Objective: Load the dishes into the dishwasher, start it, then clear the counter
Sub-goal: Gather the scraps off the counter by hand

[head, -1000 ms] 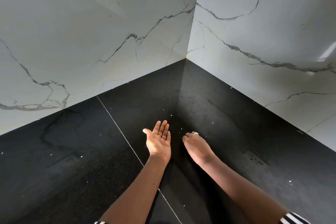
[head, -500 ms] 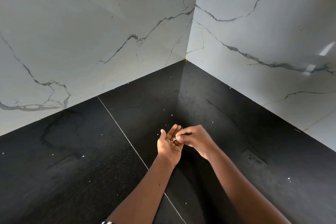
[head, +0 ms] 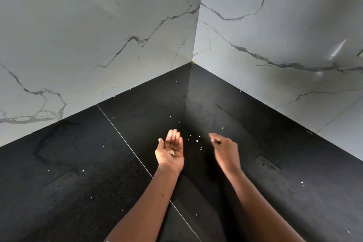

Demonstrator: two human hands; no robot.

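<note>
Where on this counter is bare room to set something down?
The widest free patch of counter lies left of the seam, below the left wall, with only stray specks. The back corner is free too. Crumbs crowd the spot between the left hand and the right hand.

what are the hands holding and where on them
Left hand carries a few crumbs loose in its upturned palm; right hand is blurred, so a pinch cannot be told.

Kitchen corner: black stone counter [head: 82,192], marble-veined wall panels [head: 98,35] (crumb-flecked).
</note>
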